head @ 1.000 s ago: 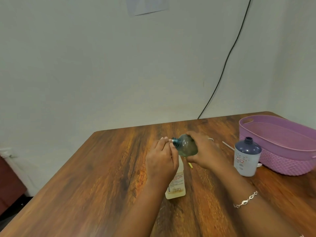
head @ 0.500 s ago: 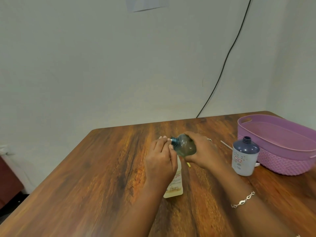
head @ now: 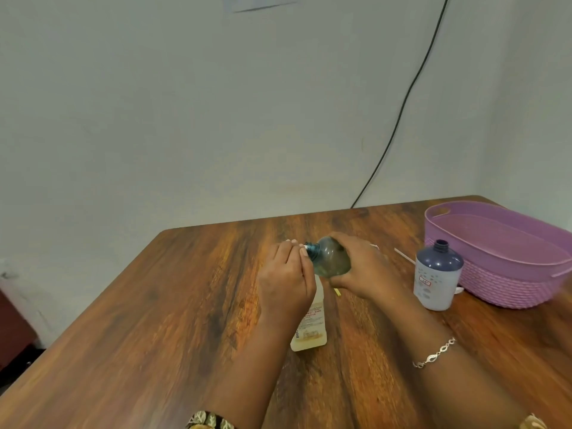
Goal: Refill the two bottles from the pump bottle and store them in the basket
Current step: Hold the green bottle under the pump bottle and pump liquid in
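3 bottles: teal bottle (head: 331, 261), pale bottle (head: 309, 332), blue bottle (head: 436, 274); 2 on the bench (head: 154, 305), 1 off it. 1 purple basket (head: 510, 292). 2 hands: left hand (head: 284, 280), right hand (head: 368, 270). 1 bracelet (head: 435, 354), 1 ring (head: 374, 246), 2 patterned cuffs (head: 210, 422). 1 black cable (head: 402, 109). 1 white stick (head: 404, 255), 1 yellow bit (head: 338, 292). 1 paper (head: 263, 1) on wall

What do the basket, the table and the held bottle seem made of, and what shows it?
Basket: likely moulded plastic, matte lilac, rope-weave pattern on its wall.
Table: wood or wood-look laminate, smooth, streaked brown grain.
Bottle: probably plastic, glossy, blue-green tinted and see-through.
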{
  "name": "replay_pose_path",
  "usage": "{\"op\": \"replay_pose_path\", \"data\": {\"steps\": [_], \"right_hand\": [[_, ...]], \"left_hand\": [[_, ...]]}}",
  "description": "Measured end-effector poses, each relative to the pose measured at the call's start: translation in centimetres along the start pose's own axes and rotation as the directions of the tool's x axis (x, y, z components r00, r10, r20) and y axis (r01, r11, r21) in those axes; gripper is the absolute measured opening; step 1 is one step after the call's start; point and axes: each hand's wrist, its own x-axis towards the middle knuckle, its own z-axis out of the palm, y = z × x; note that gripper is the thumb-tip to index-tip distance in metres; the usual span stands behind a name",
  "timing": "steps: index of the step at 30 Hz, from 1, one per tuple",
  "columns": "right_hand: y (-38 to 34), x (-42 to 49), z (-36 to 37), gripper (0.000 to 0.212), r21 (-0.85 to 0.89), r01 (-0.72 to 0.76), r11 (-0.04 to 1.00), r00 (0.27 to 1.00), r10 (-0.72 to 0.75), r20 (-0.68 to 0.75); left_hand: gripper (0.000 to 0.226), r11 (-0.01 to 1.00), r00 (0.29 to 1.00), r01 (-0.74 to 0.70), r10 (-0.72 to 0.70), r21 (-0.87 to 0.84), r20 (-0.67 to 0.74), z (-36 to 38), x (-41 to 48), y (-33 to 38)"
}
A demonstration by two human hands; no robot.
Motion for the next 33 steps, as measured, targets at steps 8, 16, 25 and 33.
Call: {"op": "replay_pose_path", "data": {"steps": [8,16,25,33], "right_hand": [[-0.1,0.4,-0.2,0.083,0.088,0.001,0.996,1.0,0.0,-0.004],[0.2,0.2,0.3,0.08,0.044,-0.018,0.999,1.0,0.017,0.018],[-0.2,0.3,-0.3,0.08,0.078,0.008,0.997,1.0,-0.009,0.0],[0.1,0.2,0.5,0.081,0.076,-0.017,0.997,0.999,0.014,0.033]], "left_hand": [[0.036,0.999,1.0,0.003,-0.003,0.041,0.016,-0.5,1.2,0.4],[0.035,0.995,0.997,-0.059,0.056,0.077,0.045,-0.2,0.1,0.2],[0.037,0.999,1.0,0.01,-0.011,0.042,0.022,-0.9,0.9,0.6],[0.036,0.996,0.999,-0.03,0.026,0.079,0.048,-0.5,0.0,0.4]]}}
